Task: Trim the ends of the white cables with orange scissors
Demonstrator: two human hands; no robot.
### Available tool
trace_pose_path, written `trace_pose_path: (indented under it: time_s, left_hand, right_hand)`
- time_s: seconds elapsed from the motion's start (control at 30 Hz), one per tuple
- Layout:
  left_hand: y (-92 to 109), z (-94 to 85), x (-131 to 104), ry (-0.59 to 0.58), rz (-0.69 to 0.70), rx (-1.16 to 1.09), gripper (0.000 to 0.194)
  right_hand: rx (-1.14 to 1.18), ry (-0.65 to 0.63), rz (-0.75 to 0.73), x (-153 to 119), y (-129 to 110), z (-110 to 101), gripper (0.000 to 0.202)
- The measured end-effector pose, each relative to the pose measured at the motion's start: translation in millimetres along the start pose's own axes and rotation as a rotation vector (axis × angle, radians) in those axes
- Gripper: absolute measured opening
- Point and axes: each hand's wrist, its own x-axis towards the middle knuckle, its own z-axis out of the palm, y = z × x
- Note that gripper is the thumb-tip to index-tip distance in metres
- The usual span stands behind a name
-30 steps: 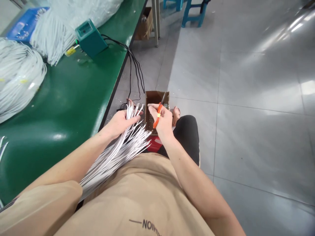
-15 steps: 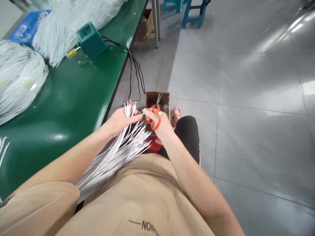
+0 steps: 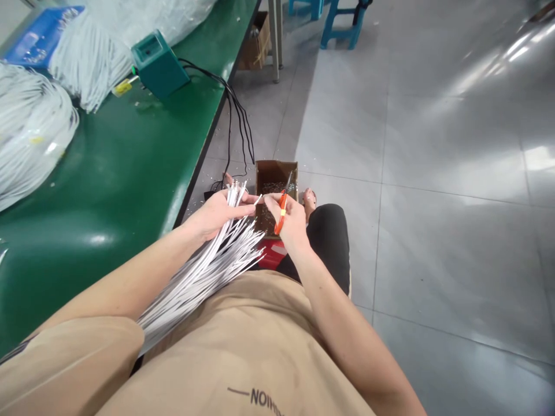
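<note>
My left hand [image 3: 219,212] is closed around part of a bundle of white wires [image 3: 195,277], whose tips stick up past the fingers. The rest of the bundle fans out below that hand and lies across my lap. One wire end pokes out between the left thumb and forefinger. Orange-handled scissors [image 3: 281,212] are held in my right hand [image 3: 292,222], their blades pointing up and away from me. The right fingertips are right beside the single wire end; whether they touch it I cannot tell. Below the hands stands an open cardboard box [image 3: 260,170] with small scraps inside.
On the left is a green table [image 3: 130,156] with coiled white wires [image 3: 30,133], another wire bundle [image 3: 89,63] and a teal device [image 3: 160,66]. Black cables [image 3: 236,110] hang off its edge. Blue stools [image 3: 342,26] stand on the grey floor farther away.
The scissors have turned in my right hand, so the handles now show edge-on and the blades lean further right. Both hands have shifted slightly to the right.
</note>
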Motion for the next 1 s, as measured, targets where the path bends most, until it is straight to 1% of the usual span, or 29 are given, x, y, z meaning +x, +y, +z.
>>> trace_pose_path:
  time_s: [0.07, 0.2, 0.23, 0.3, 0.37, 0.47, 0.63, 0.77, 0.83, 0.9, 1.0]
  left_hand:
    - [-6.5, -0.5, 2.7, 0.043, 0.02, 0.067, 0.043]
    - [-15.8, -2.6, 7.3, 0.119, 0.053, 0.187, 0.047]
    - [-16.5, -2.8, 8.0, 0.134, 0.059, 0.223, 0.047]
    - [-16.5, -2.6, 8.7, 0.161, 0.081, 0.303, 0.045]
    - [-16.0, -2.0, 9.0, 0.174, 0.108, 0.375, 0.043]
    - [-17.7, -1.8, 9.6, 0.194, 0.145, 0.446, 0.042]
    - [-24.6, -5.5, 12.7, 0.183, 0.147, 0.458, 0.044]
    - [-23.6, -5.6, 11.9, 0.206, 0.139, 0.505, 0.042]
    - [-20.9, -3.5, 9.9, 0.224, 0.122, 0.504, 0.042]
    - [-18.6, -1.4, 8.3, 0.232, 0.109, 0.484, 0.043]
    - [-18.3, -1.5, 8.2, 0.234, 0.12, 0.507, 0.045]
  right_hand:
    - [-0.263, 0.003, -0.01, 0.4, 4.2, -8.8, 0.03]
    - [-0.826, 0.0, -0.103, 0.3, 9.1, -20.3, 0.034]
    - [-0.921, -0.02, -0.106, -0.2, 10.1, -20.9, 0.035]
    - [-1.036, -0.067, -0.093, -1.5, 12.4, -19.5, 0.033]
    - [-1.088, -0.086, -0.084, -2.8, 15.1, -16.0, 0.029]
    - [-1.132, -0.091, -0.092, -4.3, 17.1, -10.6, 0.03]
    - [-1.203, -0.09, -0.072, -6.7, 12.8, -6.8, 0.028]
    - [-1.238, -0.101, -0.069, -8.3, 13.9, -5.2, 0.027]
    - [-1.254, -0.095, -0.108, -8.5, 18.1, -4.5, 0.029]
    - [-1.269, -0.069, -0.181, -8.3, 23.3, -4.5, 0.031]
    - [-1.291, -0.025, -0.271, -7.2, 30.0, -5.6, 0.032]
